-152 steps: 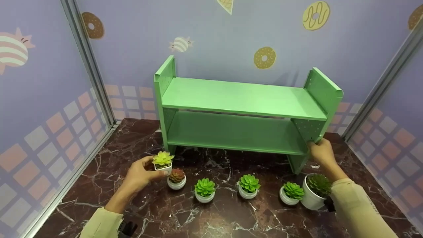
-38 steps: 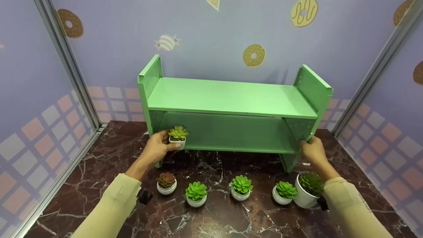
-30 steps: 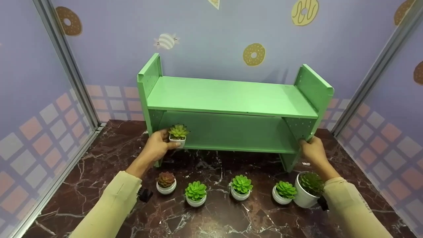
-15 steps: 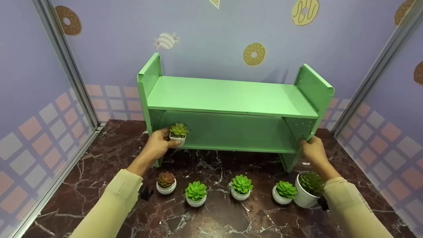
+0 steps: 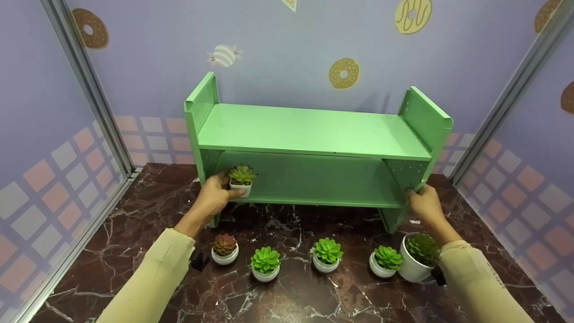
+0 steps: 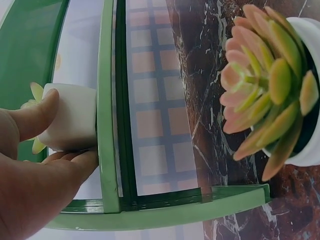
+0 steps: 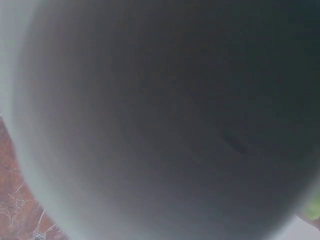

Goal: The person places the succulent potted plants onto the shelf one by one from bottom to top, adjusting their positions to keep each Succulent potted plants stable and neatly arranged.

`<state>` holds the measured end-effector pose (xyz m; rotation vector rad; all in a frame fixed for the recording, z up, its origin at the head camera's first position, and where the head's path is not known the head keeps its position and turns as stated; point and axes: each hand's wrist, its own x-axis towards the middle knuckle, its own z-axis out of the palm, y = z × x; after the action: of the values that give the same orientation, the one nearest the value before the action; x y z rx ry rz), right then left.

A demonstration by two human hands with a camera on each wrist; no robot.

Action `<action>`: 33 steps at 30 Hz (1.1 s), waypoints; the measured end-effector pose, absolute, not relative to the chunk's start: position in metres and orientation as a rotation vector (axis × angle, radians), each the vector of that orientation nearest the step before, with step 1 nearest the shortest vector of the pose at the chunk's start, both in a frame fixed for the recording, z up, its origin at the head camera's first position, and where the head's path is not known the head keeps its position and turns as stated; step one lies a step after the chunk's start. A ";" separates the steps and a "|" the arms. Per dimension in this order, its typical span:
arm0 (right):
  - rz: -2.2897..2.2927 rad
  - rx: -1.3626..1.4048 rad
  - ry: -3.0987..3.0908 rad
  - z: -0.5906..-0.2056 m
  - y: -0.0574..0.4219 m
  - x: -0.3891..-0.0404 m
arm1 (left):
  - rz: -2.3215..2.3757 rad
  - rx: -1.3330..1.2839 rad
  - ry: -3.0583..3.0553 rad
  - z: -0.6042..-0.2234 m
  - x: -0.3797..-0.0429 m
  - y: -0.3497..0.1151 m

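Note:
A yellow-green succulent in a square white pot [image 5: 241, 179] is at the left end of the lower board of a green two-tier shelf [image 5: 314, 130]. My left hand [image 5: 213, 195] holds that pot, thumb in front and fingers behind. In the left wrist view, the white pot [image 6: 75, 115] meets the board's front edge [image 6: 106, 115]; whether its full weight rests there I cannot tell. At the other end, my right hand [image 5: 426, 206] grips the front edge of the right side panel [image 5: 412, 177], its fingertips partly hidden. A large blurred round shape [image 7: 150, 120] fills most of the right wrist view.
Along the front of the dark marbled table [image 5: 296, 296] stand a reddish succulent [image 5: 225, 249], several small green ones such as this potted succulent [image 5: 265, 264], and a larger white pot [image 5: 415, 264] below my right forearm. Patterned walls [image 5: 278, 49] close in the back and sides.
My left hand has carried the square-potted succulent from above the table up and right to the lower board, shifting only slightly in the last second. My right hand keeps its grip on the shelf.

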<state>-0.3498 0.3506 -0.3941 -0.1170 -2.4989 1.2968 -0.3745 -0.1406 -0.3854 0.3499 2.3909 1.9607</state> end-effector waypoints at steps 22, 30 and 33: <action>1.274 -0.157 -2.483 -0.395 0.350 -0.353 | 1.900 0.342 2.463 -0.384 -0.377 -0.143; 1.315 -0.120 -2.500 -0.394 0.353 -0.351 | 1.844 0.323 2.481 -0.382 -0.376 -0.144; 1.301 -0.115 -2.502 -0.395 0.353 -0.350 | 1.861 0.330 2.462 -0.382 -0.376 -0.144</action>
<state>-0.3502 0.3525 -0.3948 -0.1150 -2.5015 1.3005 -0.3765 -0.1440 -0.3821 0.3300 2.4621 1.8611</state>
